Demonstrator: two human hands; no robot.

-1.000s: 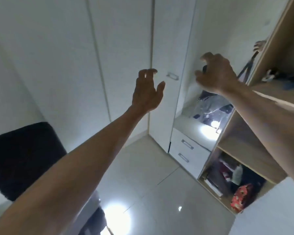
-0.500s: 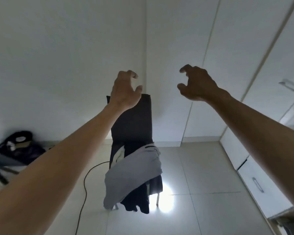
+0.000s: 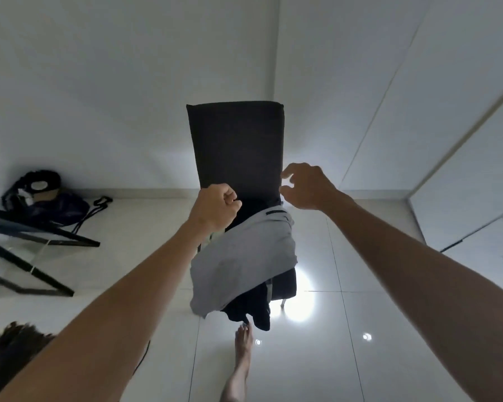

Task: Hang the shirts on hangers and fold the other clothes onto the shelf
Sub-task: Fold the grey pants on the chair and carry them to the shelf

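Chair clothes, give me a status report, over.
Left hand fisted, right hand open, both empty above seat. Grey garment draped over dark clothes on black chair. Nothing blocking.

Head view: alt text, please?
Two bare arms reach toward a black chair draped with a grey garment over dark clothes. The left hand is fisted, the right hand open, neither touching the clothes.
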